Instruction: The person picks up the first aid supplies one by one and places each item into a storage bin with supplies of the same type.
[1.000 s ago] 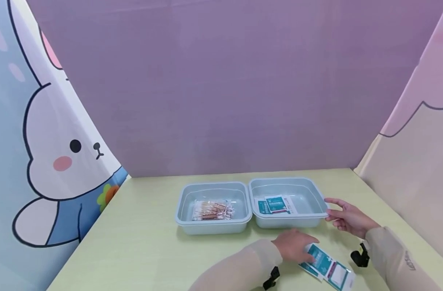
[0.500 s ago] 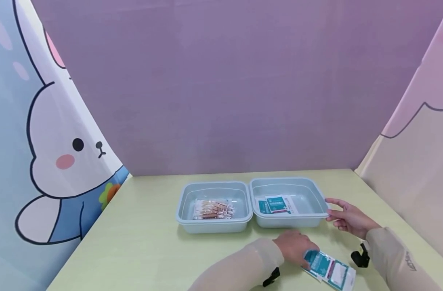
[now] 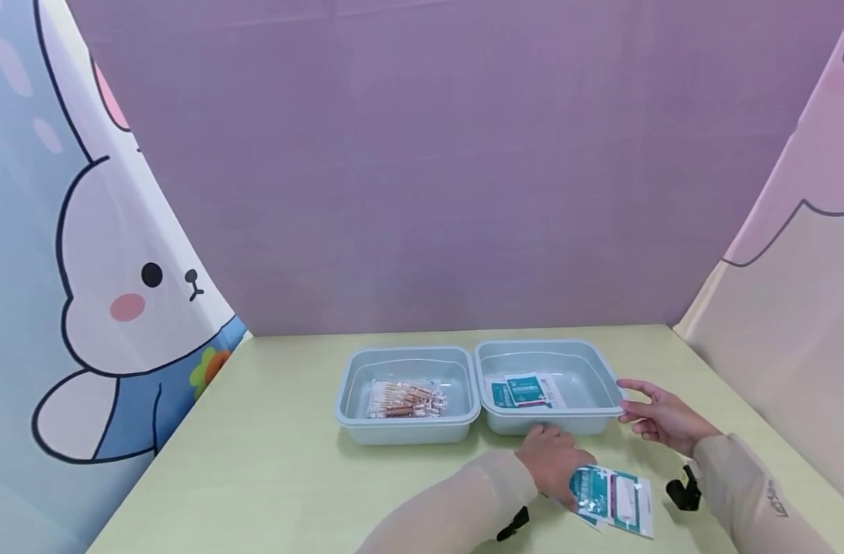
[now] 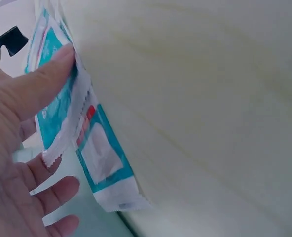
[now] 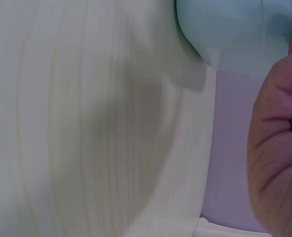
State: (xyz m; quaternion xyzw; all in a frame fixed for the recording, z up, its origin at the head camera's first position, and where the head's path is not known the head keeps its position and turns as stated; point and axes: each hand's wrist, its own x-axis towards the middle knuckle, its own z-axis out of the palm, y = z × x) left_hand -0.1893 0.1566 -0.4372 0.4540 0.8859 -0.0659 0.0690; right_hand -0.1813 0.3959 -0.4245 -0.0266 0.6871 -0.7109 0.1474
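My left hand [image 3: 555, 465] pinches a teal-and-white sachet [image 3: 610, 494], thumb on its face in the left wrist view. A second sachet [image 4: 104, 158] of the same kind lies partly beneath it, close to the table surface. At the right end of a pale blue plastic bin [image 3: 553, 420], my right hand [image 3: 667, 419] grips the rim corner between thumb and index finger, other fingers curled below. Inside that bin, toward its left, lie several similar sachets [image 3: 528, 389]. The right wrist view shows only part of the right hand [image 5: 279, 143] beside the bin's blue wall [image 5: 225, 29].
A matching pale blue bin [image 3: 408, 433] stands close on the left, holding clear packs of brown-tipped sticks [image 3: 406, 400]. Both stand on a pale yellow-green table [image 3: 276, 462]. A purple panel [image 3: 435, 169] rises behind, with cartoon-printed sheets [image 3: 145, 323] at the sides.
My left hand has shifted left and up toward the bin's front. The sachets have moved left with it and turned more level. The right hand still holds the bin's corner.
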